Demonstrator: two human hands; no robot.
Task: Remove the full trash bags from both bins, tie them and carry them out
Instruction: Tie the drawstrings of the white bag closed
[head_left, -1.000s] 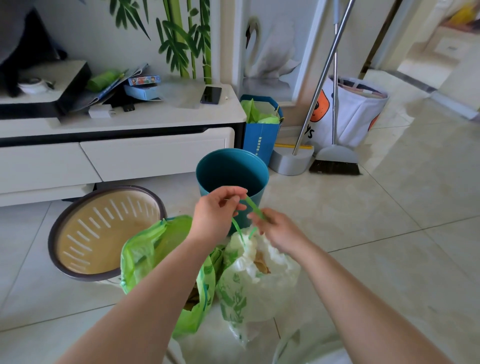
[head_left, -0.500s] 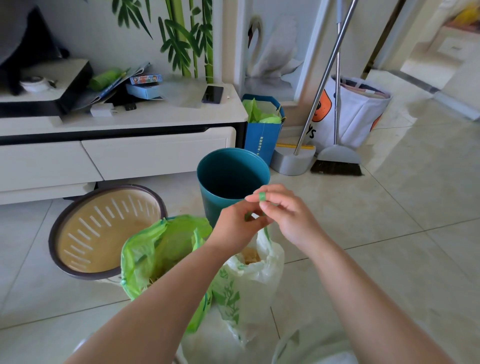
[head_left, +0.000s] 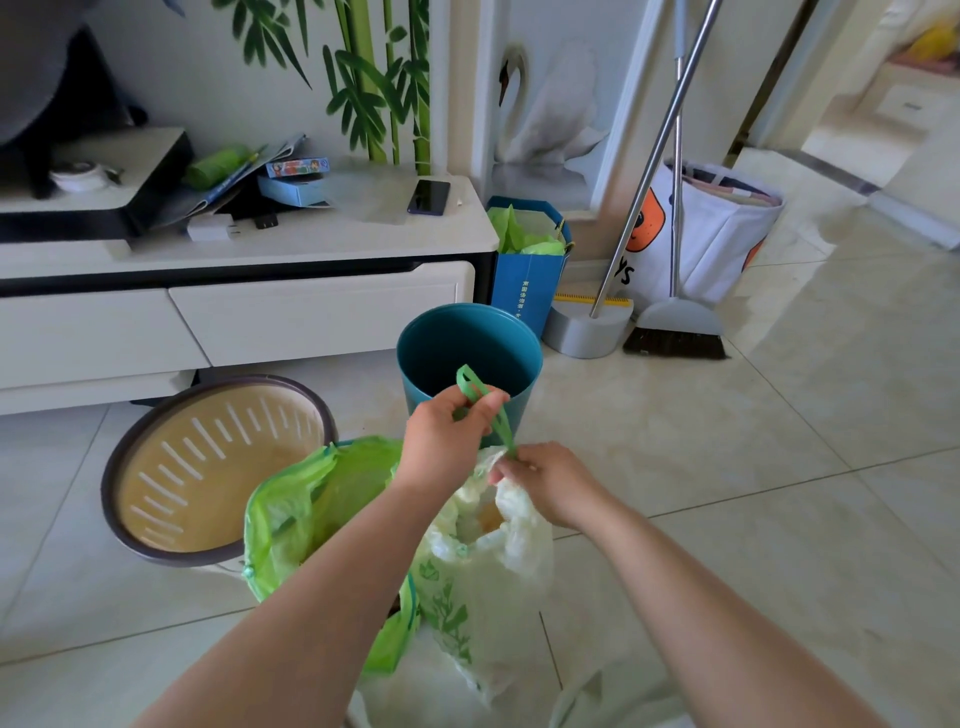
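Left hand (head_left: 447, 441) grips one green drawstring (head_left: 480, 402), right hand (head_left: 550, 483) pinches the white bag (head_left: 493, 577) (two bags, two bins).

Just under the left grip (head_left: 449, 434) sits a white thin plastic trash bag with a green leaf print (head_left: 483, 587); its drawstring ribbon (head_left: 480, 397) is plain green. Left of that grip, a translucent lime-green plastic trash bag (head_left: 296, 514). Beyond it, a round teal plastic bin (head_left: 511, 338), solid-coloured. Further left, a round beige bin with a dark brown rim and white slot pattern (head_left: 208, 467).
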